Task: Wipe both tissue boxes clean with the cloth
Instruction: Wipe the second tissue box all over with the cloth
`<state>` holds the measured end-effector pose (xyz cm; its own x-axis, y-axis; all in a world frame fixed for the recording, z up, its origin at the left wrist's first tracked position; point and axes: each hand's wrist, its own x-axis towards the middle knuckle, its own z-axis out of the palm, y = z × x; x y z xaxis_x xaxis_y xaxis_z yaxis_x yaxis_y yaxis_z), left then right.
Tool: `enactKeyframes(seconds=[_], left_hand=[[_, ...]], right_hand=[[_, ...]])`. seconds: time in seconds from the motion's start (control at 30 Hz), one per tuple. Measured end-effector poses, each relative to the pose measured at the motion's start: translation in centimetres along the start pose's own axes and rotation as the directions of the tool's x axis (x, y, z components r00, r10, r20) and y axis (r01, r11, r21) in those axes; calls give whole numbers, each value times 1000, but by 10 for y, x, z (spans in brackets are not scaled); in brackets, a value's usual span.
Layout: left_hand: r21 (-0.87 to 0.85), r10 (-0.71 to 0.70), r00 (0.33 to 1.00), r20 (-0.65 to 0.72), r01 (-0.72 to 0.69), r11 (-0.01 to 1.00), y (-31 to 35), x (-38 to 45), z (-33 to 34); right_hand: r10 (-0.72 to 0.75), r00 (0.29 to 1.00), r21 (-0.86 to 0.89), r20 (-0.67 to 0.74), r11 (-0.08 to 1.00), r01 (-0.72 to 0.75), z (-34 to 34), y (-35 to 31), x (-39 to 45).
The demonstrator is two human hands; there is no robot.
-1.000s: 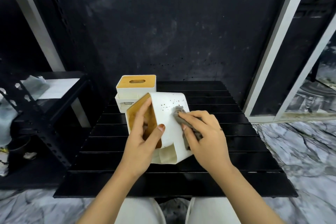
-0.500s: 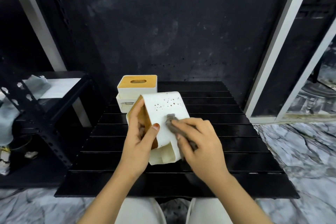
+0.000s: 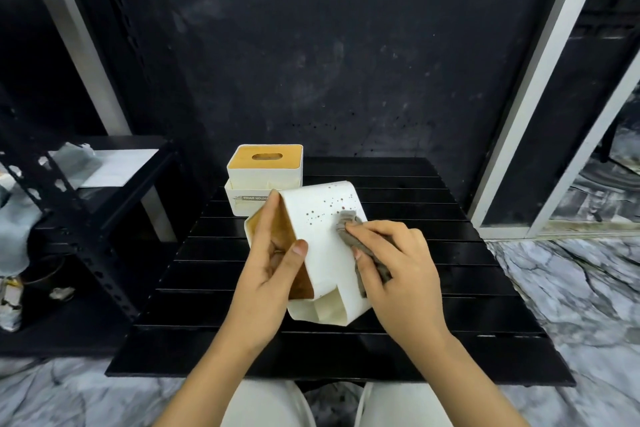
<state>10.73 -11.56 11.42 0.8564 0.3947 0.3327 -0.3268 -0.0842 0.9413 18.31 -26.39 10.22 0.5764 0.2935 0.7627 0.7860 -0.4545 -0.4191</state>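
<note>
A black slatted table [image 3: 433, 274] filled the frame's centre on marbled grey flooring [image 3: 571, 291], with a black metal shelving rack [image 3: 86, 218] at left and a dark speckled wall [image 3: 329, 62] across the top.

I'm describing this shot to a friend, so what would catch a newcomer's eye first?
At the centre, the left hand tips a white tissue box on its side on the black slatted table while the right hand presses a grey cloth against its dark-speckled face. Behind it, a second tissue box with a wooden lid stands upright.
</note>
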Motion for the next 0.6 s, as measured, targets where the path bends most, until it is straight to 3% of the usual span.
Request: enactKeyframes(seconds=[0.2, 0.43, 0.6], left_hand=[[57, -39, 997, 64, 35, 998, 9, 1, 4], [63, -40, 998, 49, 37, 997, 8, 3, 6], [43, -32, 995, 90, 28, 999, 9, 2, 8]], right_hand=[[-140, 990, -2, 3, 990, 140, 3, -20, 17], [-53, 998, -22, -16, 998, 53, 3, -4, 24], [-129, 991, 15, -22, 992, 129, 0, -18, 17]])
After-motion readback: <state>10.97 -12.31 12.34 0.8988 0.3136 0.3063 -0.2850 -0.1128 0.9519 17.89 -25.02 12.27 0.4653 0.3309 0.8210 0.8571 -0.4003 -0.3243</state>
